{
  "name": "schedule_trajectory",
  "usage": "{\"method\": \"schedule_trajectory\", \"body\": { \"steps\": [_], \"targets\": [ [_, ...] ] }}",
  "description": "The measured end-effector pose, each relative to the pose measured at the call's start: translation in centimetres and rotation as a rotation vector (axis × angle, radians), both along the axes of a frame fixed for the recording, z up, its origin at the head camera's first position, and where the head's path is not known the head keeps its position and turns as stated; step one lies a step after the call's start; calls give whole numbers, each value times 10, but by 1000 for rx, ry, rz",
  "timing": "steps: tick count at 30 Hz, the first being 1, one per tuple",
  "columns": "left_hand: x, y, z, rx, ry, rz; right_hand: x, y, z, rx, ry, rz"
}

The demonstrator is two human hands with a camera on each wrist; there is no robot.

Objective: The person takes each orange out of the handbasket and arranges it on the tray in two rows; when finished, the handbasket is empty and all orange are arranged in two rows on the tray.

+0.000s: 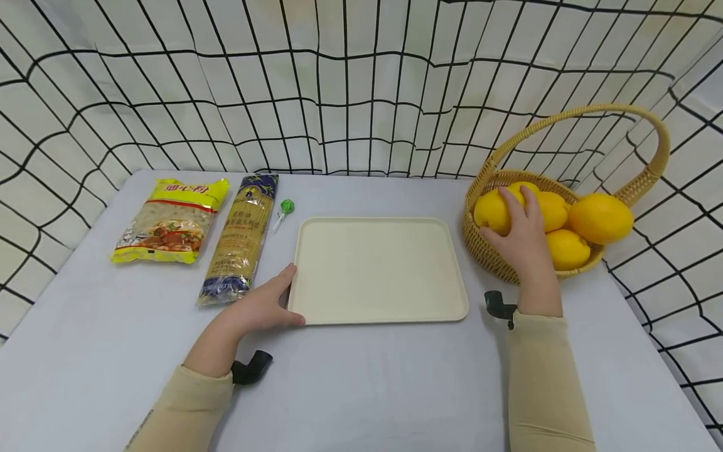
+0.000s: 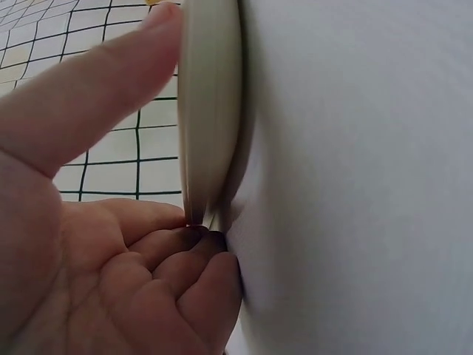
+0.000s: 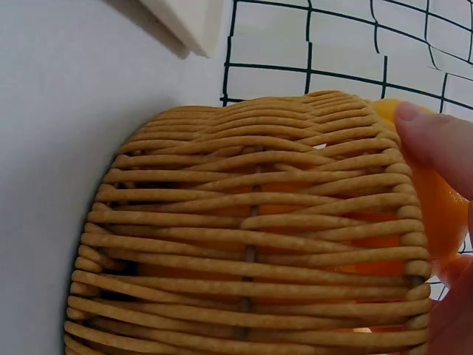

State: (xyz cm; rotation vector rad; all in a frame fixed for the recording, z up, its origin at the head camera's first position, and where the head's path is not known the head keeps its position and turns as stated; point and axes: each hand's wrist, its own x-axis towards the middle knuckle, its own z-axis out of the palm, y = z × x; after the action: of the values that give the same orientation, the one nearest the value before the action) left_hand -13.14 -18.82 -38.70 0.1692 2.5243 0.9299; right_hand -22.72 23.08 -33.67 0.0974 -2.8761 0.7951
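A cream rectangular tray (image 1: 378, 270) lies flat on the white table. At its near left corner my left hand (image 1: 262, 307) grips the rim, thumb on the front edge and fingers along the left side. In the left wrist view the curled fingers (image 2: 199, 277) meet the tray's edge (image 2: 211, 96). To the right stands a wicker basket (image 1: 477, 251) of lemons. My right hand (image 1: 528, 242) reaches over its rim and holds the leftmost lemon (image 1: 489, 212), still inside. The right wrist view shows the thumb (image 3: 440, 140) on that lemon (image 3: 436, 207), partly hidden by the weave.
A yellow pasta bag (image 1: 175, 220), a long spaghetti pack (image 1: 240, 238) and a green lollipop (image 1: 287, 206) lie left of the tray. The basket's tall handle (image 1: 599, 110) arches above the other lemons (image 1: 601, 218). Black wire mesh (image 1: 344, 100) borders the table's back and sides.
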Motion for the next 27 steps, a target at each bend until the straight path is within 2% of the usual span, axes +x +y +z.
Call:
{"method": "schedule_trajectory", "body": {
  "steps": [5,9,13,18,24,27],
  "targets": [
    [1,1,0,3,-5,6,0,0,-1,-30,40,-35],
    [2,1,-1,7,-18,12,3,-4,1,-134,84,-72],
    [1,1,-1,11,-17,12,5,-9,5,-226,130,-73],
    [0,2,-1,3,-15,3,5,-11,6,-263,169,-31],
    [-1,3,1,7,-17,-1,4,-10,4,-314,241,68],
    [0,3,2,12,-15,-4,4,-11,4,-354,240,86]
  ]
}}
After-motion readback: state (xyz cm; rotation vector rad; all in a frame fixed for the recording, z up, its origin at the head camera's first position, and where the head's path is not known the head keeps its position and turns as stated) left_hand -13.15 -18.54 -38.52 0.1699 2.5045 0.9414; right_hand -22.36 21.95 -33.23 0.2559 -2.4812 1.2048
